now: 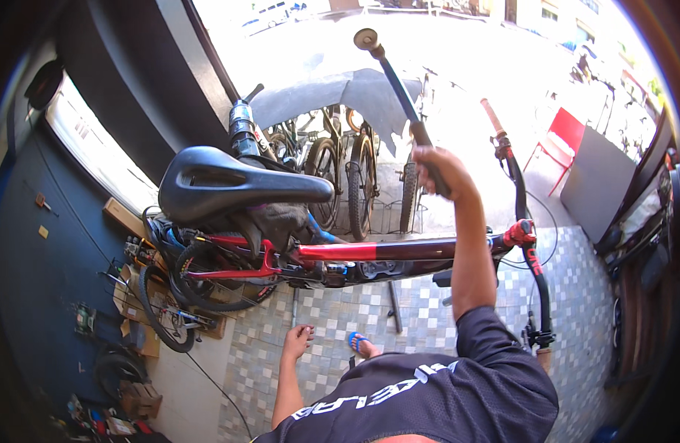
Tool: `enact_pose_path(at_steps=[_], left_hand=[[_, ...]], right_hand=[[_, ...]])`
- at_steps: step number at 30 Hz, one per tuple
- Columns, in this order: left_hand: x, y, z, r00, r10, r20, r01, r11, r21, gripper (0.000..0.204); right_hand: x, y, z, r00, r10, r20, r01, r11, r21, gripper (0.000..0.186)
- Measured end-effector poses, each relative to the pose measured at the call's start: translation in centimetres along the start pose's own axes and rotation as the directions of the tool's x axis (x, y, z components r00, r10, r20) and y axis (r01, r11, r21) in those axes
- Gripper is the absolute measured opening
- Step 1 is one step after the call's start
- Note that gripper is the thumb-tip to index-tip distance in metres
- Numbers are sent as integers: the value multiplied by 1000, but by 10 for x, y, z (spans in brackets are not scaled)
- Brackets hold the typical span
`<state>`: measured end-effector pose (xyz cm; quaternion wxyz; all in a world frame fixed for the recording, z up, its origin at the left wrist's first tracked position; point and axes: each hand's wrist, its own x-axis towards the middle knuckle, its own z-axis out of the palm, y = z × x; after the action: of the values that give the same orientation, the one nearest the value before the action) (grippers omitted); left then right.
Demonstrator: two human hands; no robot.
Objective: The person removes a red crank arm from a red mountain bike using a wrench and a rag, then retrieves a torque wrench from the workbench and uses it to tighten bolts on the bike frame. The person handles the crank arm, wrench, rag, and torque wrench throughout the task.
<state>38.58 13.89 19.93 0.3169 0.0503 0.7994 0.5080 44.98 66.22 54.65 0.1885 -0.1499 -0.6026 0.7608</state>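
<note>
Fingers (428, 164) of the right hand (437, 171) were wrapped tight round a long dark tool (399, 88) raised above the red bike frame (369, 251), while the left hand (297, 341) hung open and empty below, so a slackened grip could probably have dropped the tool onto the frame.

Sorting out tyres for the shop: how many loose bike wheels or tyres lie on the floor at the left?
2: a wheel leaning by the cardboard boxes, and a tyre lower down by the blue wall. More may be hidden behind the red bike.
</note>
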Motion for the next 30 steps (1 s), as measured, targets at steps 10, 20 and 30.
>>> enact_pose_path(at_steps=[10, 20, 30], left_hand=[[-140, 181, 77, 852, 521, 51, -445, 771, -456, 61], [-199, 193, 83, 739, 670, -74, -462, 423, -780, 73], [-210, -30, 40, 951, -113, -287, -214, 426, -879, 45]], right_hand=[[-205, 87, 20, 891, -143, 432, 3, 951, 310, 35], [-305, 216, 132, 425, 350, 835, -533, 842, -81, 20], [-315, 403, 164, 286, 692, 663, -210, 720, -661, 61]])
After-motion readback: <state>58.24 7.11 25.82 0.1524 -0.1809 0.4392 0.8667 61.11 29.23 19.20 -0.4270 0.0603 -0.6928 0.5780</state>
